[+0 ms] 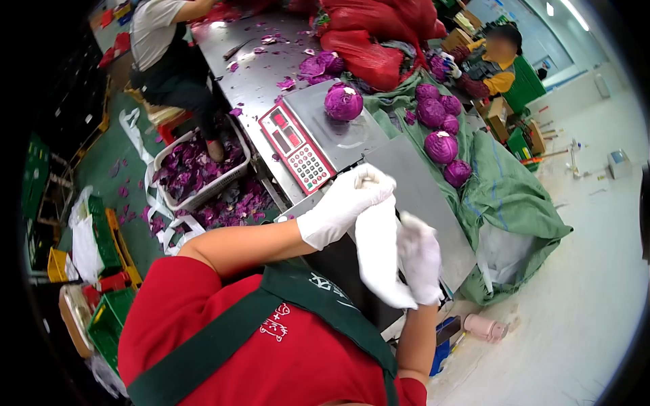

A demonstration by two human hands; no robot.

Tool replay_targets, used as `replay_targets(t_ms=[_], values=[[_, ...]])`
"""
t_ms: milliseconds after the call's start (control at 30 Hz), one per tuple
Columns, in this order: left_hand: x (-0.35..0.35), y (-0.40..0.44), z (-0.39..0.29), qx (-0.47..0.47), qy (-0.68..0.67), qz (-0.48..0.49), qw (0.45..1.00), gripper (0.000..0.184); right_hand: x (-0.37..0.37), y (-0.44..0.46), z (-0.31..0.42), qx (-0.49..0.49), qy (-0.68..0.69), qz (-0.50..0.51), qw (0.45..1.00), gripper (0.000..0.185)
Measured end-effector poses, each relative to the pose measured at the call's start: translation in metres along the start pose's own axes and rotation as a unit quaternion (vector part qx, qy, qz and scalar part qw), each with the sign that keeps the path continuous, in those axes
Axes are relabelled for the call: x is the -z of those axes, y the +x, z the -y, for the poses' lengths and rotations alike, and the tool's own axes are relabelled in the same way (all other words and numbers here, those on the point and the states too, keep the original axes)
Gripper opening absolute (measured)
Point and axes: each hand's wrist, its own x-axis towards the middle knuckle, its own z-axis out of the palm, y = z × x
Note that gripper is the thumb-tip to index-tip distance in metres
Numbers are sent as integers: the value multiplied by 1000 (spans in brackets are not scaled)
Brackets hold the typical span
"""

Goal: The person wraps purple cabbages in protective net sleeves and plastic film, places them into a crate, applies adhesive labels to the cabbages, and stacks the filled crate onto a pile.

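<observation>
My left hand (pixel 349 204), in a white glove, is closed with its fingertips pinched on the upper end of a limp white sleeve-like piece (pixel 379 254). The piece hangs down in front of my body; its exact kind does not show. My right hand (pixel 420 257), also gloved in white, is beside its right edge with fingers stretched upward, partly hidden by the piece. Just beyond my hands stands a digital scale (pixel 305 159) with a red keypad panel. One red cabbage (pixel 343 101) rests on its metal plate.
Several red cabbages (pixel 441 147) lie on a green woven sack (pixel 514 189) at the right. Red mesh bags (pixel 372 47) are heaped at the back. A crate (pixel 203 193) of purple leaves stands on the left floor. Two other people work at the far left and far right.
</observation>
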Motion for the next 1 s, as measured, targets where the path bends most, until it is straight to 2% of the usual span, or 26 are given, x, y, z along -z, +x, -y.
replay_targets(t_ms=[33, 67, 100, 133, 167, 200, 233, 300, 333, 367, 433, 467, 500, 567, 600, 633, 667, 700, 733, 767, 800, 833, 867, 900, 967, 1000], values=[[-2, -1, 0, 19, -4, 16, 1000, 21, 0, -1, 2, 7, -2, -9, 1000, 52], [-7, -6, 0, -7, 21, -1, 1000, 15, -13, 6, -9, 34, -8, -34, 999, 44], [16, 2, -7, -5, 23, -31, 999, 13, -52, 25, -25, 36, 93, -68, 993, 39], [22, 10, -2, -102, 179, -66, 976, 13, -61, 38, -31, 66, 108, -59, 990, 38], [29, 16, 1, -193, 325, -102, 920, 14, -66, 50, -37, 90, 123, -51, 987, 37], [41, 37, -12, -304, 388, -114, 862, 18, -78, 78, -41, 106, 146, -47, 982, 36], [49, 43, -17, -350, 444, -147, 811, 19, -84, 87, -44, 83, 153, -82, 981, 27], [71, 66, -25, -410, 391, -136, 813, 18, -83, 116, -57, 93, 207, 20, 974, 14], [77, 75, -26, -345, 243, -113, 900, 10, -92, 124, -66, 93, 131, -76, 984, 10], [87, 79, -30, -237, 116, -93, 960, 7, -98, 136, -71, 126, 51, -119, 983, 10], [107, 99, -49, -100, 117, -157, 976, 16, -100, 161, -66, 178, -38, -153, 971, 9], [123, 110, -43, -42, 48, -141, 988, 22, -94, 168, -58, 92, -54, -140, 984, 8], [135, 119, -35, -28, 57, -100, 993, 26, -102, 173, -46, 76, 4, -158, 985, 11], [154, 119, -50, 172, 19, 95, 980, 31, -47, 193, -70, 36, 52, -111, 992, 18], [170, 115, -59, 321, 28, 133, 937, 38, -47, 202, -56, -5, 73, -106, 992, 21], [183, 118, -70, 392, 71, 204, 894, 39, -48, 210, -41, -47, 93, -103, 989, 24], [194, 127, -80, 380, 187, 207, 882, 35, -49, 219, -26, -88, 114, -100, 984, 26], [205, 140, -91, 362, 300, 209, 857, 31, -63, 227, -7, -112, 63, -130, 983, 25], [235, 160, -81, 230, 258, 187, 919, 18, -52, 233, -11, -129, -122, -70, 982, 20], [242, 185, -89, 148, 309, 98, 934, 13, -40, 250, -31, -23, -244, 28, 969, 18], [244, 209, -107, 80, 431, 11, 899, 10, -45, 262, -25, -28, -351, 77, 933, 17], [255, 237, -117, -53, 557, -24, 829, 29, -50, 277, -18, -33, -452, 126, 882, 15], [245, 253, -128, -123, 673, -111, 720, 41, -50, 298, -14, -69, -376, 55, 922, 17], [236, 267, -140, -77, 702, -136, 695, 46, -50, 321, -11, -103, -294, -15, 950, 20], [249, 302, -131, -23, 748, -146, 648, 46, -48, 362, -13, -150, -171, -164, 960, 24], [255, 305, -123, -3, 768, -87, 635, 44, -45, 373, -25, -180, -159, -170, 956, 26]])
